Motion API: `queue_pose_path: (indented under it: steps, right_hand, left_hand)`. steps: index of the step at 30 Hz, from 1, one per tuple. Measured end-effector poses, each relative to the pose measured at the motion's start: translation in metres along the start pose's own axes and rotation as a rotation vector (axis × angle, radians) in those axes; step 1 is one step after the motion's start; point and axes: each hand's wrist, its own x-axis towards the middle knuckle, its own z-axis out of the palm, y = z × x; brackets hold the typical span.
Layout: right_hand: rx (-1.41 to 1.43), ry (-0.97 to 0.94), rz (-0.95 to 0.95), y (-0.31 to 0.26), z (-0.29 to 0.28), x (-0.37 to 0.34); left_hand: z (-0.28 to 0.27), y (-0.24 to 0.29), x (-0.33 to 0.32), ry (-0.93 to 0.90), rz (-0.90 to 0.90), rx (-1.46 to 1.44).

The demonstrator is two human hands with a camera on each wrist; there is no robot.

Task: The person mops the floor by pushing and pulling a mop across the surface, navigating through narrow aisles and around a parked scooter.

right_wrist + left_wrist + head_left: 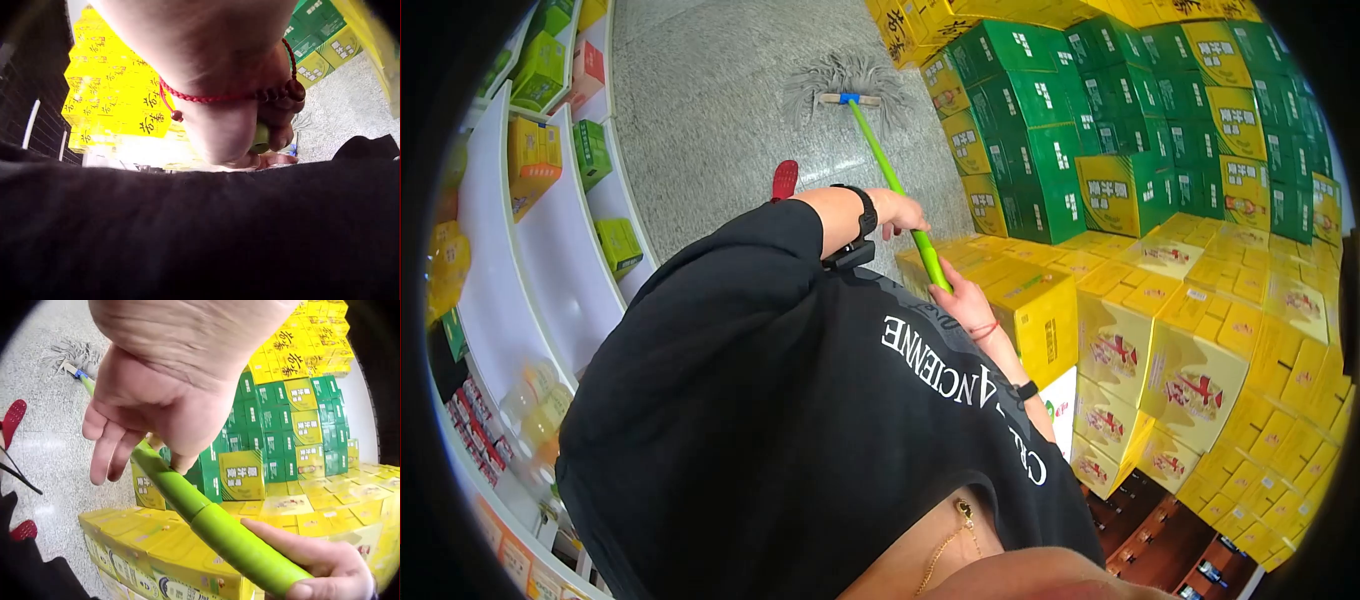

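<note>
A mop has a bright green handle point(881, 165), a blue joint and a grey string head point(830, 75) spread on the floor. My left hand point(900, 212) holds the handle partway up, thumb and index finger at the pole and the other fingers loosely bent, as the left wrist view shows. Nearer my body, my right hand point(965, 302), with a red cord bracelet point(212, 98) at its wrist, grips the thick upper end. In the right wrist view the handle's round butt point(261, 139) pokes out between the curled fingers and the palm.
Green and yellow cartons point(1025, 130) are stacked high ahead to the right. Low yellow boxes point(1040, 318) stand close beside my right arm. White shelves point(585, 235) with packaged goods line the left. Grey speckled floor point(700, 110) runs between; a red shoe point(785, 180) shows there.
</note>
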Motion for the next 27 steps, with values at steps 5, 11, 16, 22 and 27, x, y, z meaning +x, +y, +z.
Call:
queue_pose_path:
  steps: [5, 11, 16, 22, 27]
  right_hand:
    - [0.028, -0.085, 0.084, -0.048, -0.018, 0.129]
    - [-0.045, -0.088, -0.018, -0.120, -0.038, 0.296]
    - [-0.131, -0.046, -0.063, -0.166, -0.052, 0.357]
    - [-0.059, -0.234, 0.055, -0.175, -0.079, 0.343]
    - [0.017, -0.199, 0.050, -0.160, -0.122, 0.340]
  left_hand:
    - [-0.112, -0.043, 0.016, 0.240, -0.013, -0.064]
    - [-0.267, -0.076, -0.012, 0.456, -0.110, -0.116]
    - [-0.340, -0.096, -0.024, 0.445, -0.129, -0.120]
    - [-0.341, -0.103, -0.009, 0.372, -0.005, -0.178]
    - [-0.367, -0.072, -0.006, 0.129, 0.018, -0.199]
